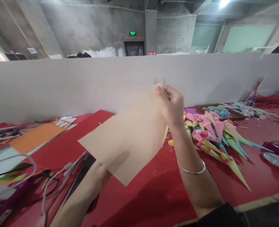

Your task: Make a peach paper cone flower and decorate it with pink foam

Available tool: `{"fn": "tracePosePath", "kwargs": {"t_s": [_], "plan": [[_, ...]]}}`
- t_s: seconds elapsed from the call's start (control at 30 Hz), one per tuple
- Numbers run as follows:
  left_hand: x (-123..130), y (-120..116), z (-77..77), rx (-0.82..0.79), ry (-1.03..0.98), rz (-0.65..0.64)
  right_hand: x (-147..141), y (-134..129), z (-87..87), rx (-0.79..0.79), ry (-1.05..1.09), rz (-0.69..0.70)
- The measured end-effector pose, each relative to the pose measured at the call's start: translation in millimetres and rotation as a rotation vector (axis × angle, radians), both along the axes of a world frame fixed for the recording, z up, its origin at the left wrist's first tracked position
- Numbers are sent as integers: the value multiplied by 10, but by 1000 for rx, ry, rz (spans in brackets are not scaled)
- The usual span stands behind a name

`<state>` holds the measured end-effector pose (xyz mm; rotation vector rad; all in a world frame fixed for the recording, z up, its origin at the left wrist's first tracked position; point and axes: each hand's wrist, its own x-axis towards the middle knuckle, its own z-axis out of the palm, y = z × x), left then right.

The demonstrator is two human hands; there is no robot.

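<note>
A plain beige sheet (130, 135) hangs tilted in the air above the red table. My right hand (172, 102) pinches its top corner between thumb and fingers. Behind the sheet's lower left edge is my left hand (102, 171); its fingers are hidden by the sheet, and their shadow shows on it. A silver bangle (192, 171) circles my right wrist.
Pink, yellow and green cone-shaped pieces (215, 132) lie in a pile at right. Red sheets (61, 148), an orange sheet (39, 135) and cables cover the left. A purple tool (278, 148) lies far right. A pale partition (94, 85) stands behind the table (139, 201).
</note>
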<state>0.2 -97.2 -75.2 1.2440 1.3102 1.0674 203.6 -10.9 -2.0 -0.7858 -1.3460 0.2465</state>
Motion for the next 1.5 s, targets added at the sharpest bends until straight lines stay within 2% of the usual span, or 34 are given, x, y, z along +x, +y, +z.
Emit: {"fn": "tracePosePath", "kwargs": {"t_s": [0.1,0.2,0.3,0.37,0.4,0.5,0.53,0.63,0.77,0.87,1.0,1.03,1.13,1.17,1.2,1.33,1.5], "plan": [[52,3,-19,8,-6,88,-23,76,-102,-85,-131,97],[43,43,-88,-16,-84,191,114,73,-201,-348,-246,306],[7,32,-178,-76,-188,197,314,-68,-329,-535,-383,498],[-5,3,-227,-104,-205,163,393,-225,-445,-639,-582,576],[-2,-12,-246,-107,-189,154,403,-310,-509,-695,-686,545],[53,-49,-279,-89,-72,92,311,-539,-692,-668,-861,144],[91,-60,-281,-77,-26,48,251,-598,-744,-631,-883,81],[250,-92,-275,-48,55,-109,55,-714,-877,-473,-961,121],[458,-104,-302,9,66,-306,-123,-800,-1020,-462,-995,332],[517,-70,-362,18,100,-273,-149,-868,-1049,-468,-973,420],[478,-30,-398,-36,113,-185,-19,-920,-989,-485,-835,548],[459,-29,-392,-51,85,-174,33,-919,-980,-494,-770,518],[414,-49,-362,-119,-29,-176,177,-902,-1008,-512,-501,273],[408,-60,-356,-146,-46,-187,208,-899,-1034,-537,-408,238],[408,-71,-354,-169,-47,-198,226,-901,-1063,-579,-330,257],[449,-91,-385,-191,0,-235,195,-944,-1157,-806,-177,513],[469,-76,-405,-172,-22,-345,146,-971,-1171,-958,-1,592]]}}
